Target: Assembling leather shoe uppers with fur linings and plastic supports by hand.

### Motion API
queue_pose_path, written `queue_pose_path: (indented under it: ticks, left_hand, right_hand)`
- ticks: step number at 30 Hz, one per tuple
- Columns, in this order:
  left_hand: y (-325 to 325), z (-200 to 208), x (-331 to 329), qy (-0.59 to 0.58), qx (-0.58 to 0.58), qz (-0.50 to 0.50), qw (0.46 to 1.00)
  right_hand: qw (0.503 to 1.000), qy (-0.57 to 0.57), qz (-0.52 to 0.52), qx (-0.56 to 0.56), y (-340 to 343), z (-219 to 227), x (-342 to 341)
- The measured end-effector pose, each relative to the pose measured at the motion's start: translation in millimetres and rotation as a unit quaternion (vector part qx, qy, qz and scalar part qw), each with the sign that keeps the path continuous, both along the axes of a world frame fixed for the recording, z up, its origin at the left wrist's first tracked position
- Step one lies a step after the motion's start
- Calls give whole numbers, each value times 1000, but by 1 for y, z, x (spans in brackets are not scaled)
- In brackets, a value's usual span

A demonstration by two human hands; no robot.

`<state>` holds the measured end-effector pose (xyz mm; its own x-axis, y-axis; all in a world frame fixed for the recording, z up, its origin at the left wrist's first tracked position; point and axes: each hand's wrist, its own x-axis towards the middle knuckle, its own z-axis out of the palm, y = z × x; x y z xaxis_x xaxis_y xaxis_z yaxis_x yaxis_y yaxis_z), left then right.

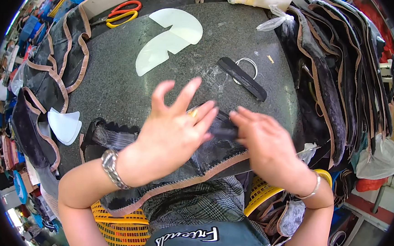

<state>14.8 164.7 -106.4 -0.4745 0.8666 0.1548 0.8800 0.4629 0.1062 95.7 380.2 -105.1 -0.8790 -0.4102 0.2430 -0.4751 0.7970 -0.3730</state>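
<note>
A black boot-shaft-like piece [203,162], edged with a tan zigzag-stitched band, lies along the table's near edge. Over its middle is my left hand [167,130], thumb and fingers spread; some fingertips reach the fold in the piece. My right hand [269,141], slightly blurred, rests on the piece's right part with its fingers stretched out. Its thumb is hidden. Between both hands a dark fold [224,133] of the material shows. Beyond them lie a flat black bar [243,79] and a thin white ring [255,68].
Pale notched templates [175,34], orange-and-yellow scissors [123,15] and white rounded pieces [64,126] lie on the dark table [113,78]. Black tan-edged pieces are stacked left [50,62] and right [333,73]. Yellow baskets [123,232] stand below the near edge.
</note>
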Motion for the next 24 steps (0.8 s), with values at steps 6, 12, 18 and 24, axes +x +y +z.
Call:
queue_pose_path:
  ticks: [6, 12, 18, 24]
  left_hand:
    - [-15, -24, 15, 56, 13, 22, 998]
    - [-18, -36, 20, 93, 83, 46, 991]
    - [-16, -37, 23, 120, 100, 51, 986]
    - [-20, -39, 24, 136, 102, 57, 984]
  right_hand:
    - [996, -32, -62, 55, 2, -6, 53]
    - [910, -189, -187, -318, 11, 25, 17]
    - [776, -379, -230, -449, -4, -5, -42]
    - [758, -423, -249, -428, -6, -8, -48]
